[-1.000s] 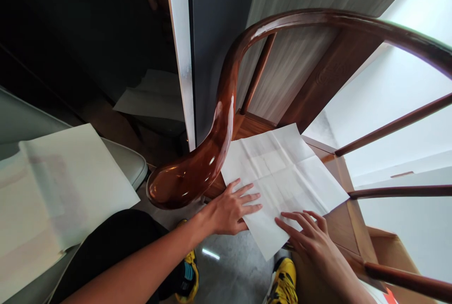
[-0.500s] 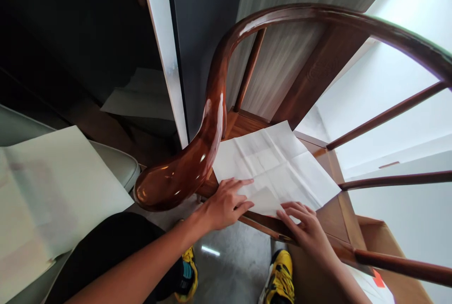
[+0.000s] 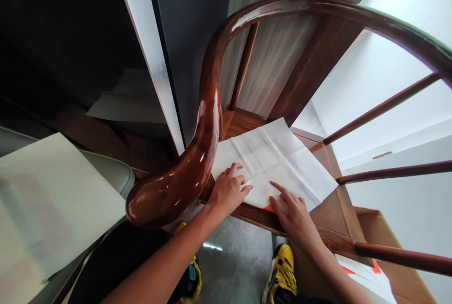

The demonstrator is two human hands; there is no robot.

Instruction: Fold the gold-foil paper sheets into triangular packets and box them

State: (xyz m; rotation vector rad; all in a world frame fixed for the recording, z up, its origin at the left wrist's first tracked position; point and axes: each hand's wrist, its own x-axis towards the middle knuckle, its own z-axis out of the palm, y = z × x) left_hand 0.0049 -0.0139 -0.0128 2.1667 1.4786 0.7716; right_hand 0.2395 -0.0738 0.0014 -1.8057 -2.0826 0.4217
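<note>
Fingers loose, your left hand (image 3: 228,192) and right hand (image 3: 294,211) touch the creased white paper sheet (image 3: 278,156) right of frame centre, its front corner now folded in, not hanging off the brown wooden chair (image 3: 208,106).

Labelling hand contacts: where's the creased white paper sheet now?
Head view, just right of centre: the creased white paper sheet lies on the brown wooden chair seat, left hand and right hand at its near edge.
</note>
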